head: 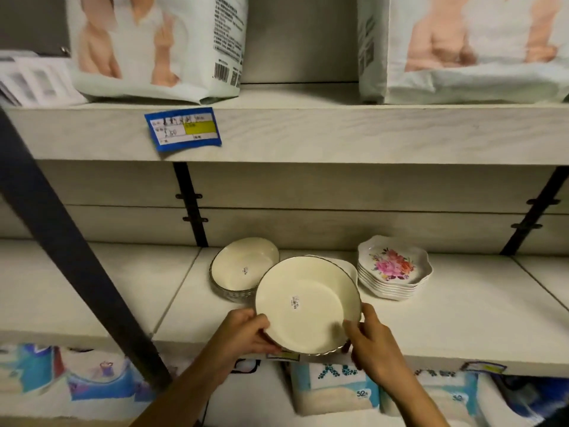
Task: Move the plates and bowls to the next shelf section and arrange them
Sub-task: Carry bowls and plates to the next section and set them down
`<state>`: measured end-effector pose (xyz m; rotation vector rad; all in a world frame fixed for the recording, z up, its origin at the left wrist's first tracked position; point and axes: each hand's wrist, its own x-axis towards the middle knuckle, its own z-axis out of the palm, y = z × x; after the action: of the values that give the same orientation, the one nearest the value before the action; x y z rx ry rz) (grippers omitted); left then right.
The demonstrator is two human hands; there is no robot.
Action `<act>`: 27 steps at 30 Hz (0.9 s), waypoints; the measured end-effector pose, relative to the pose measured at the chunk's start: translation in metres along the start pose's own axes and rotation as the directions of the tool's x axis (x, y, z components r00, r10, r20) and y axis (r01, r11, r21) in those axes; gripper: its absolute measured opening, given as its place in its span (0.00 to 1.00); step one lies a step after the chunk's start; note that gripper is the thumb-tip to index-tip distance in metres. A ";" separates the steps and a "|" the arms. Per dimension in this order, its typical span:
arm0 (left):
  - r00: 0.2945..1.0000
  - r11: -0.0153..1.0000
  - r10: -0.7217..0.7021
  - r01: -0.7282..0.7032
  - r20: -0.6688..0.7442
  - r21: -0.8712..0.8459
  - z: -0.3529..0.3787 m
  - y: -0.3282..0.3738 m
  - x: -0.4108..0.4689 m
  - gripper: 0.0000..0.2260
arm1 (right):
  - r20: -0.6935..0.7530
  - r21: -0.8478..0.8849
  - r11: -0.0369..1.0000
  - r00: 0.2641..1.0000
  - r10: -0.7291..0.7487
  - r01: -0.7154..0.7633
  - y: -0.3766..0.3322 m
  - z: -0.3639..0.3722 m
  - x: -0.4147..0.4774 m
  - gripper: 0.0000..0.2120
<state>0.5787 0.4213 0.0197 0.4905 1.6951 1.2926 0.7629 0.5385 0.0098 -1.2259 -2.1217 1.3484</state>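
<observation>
A cream bowl (308,303) with a dark rim and a price sticker inside is held over the front of the middle shelf (446,328). My left hand (243,331) grips its left edge and my right hand (372,343) grips its right edge. Behind it to the left sits a stack of similar cream bowls (243,268). To the right stands a stack of several scalloped plates with a pink flower print (394,269). A white dish (348,266) is partly hidden behind the held bowl.
A dark slanted post (70,257) crosses the left side. Dark brackets (191,204) sit on the back wall. Large white packs (157,44) stand on the upper shelf, which carries a blue price label (183,128). Tissue packs (335,386) fill the shelf below.
</observation>
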 end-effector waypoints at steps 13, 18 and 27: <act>0.999 0.991 0.015 -0.011 0.031 -0.134 -0.137 0.011 0.018 0.12 | -0.211 -0.024 0.999 0.977 0.029 -0.035 -0.091 0.101 0.099 0.13; 1.000 0.988 0.012 -0.009 0.016 -0.154 -0.153 0.007 0.023 0.08 | -0.270 -0.104 0.990 0.960 0.069 -0.100 -0.097 0.128 0.119 0.14; 1.000 0.985 0.023 -0.020 0.014 -0.174 -0.165 -0.003 0.019 0.07 | -0.291 -0.160 0.967 0.946 0.145 -0.197 -0.087 0.156 0.132 0.17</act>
<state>0.4314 0.3457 0.0130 0.4152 1.5510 1.4340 0.5425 0.5424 -0.0124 -1.6054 -2.0132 0.9858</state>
